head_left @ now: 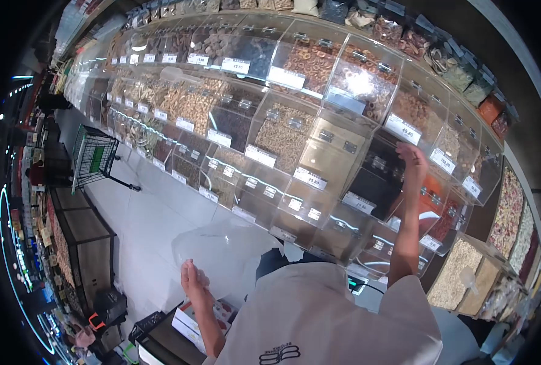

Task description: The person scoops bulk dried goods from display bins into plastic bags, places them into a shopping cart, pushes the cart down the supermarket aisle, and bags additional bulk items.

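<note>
My left hand (pixel 195 281), at the lower left, is closed with its fingers curled up. A clear plastic bag (pixel 222 246) hangs from it, puffed out over the floor. My right hand (pixel 412 159) is stretched forward to the display of clear bins, fingers loosely bent and apart. It is at the upper right edge of a bin with dark contents (pixel 377 164), just below a price tag (pixel 404 129) on the bin above. Left of the dark bin is a bin of pale tan goods (pixel 325 155); to its right shows an orange-red one (pixel 432 188).
Tiered bins of dried goods (pixel 289 125) with hinged lids curve across the view. Bagged goods (pixel 404 39) line the top shelf. A shopping cart (pixel 95 157) stands in the aisle at left. Open bins of flakes (pixel 456 274) are at right. A box (pixel 191 328) lies below my left arm.
</note>
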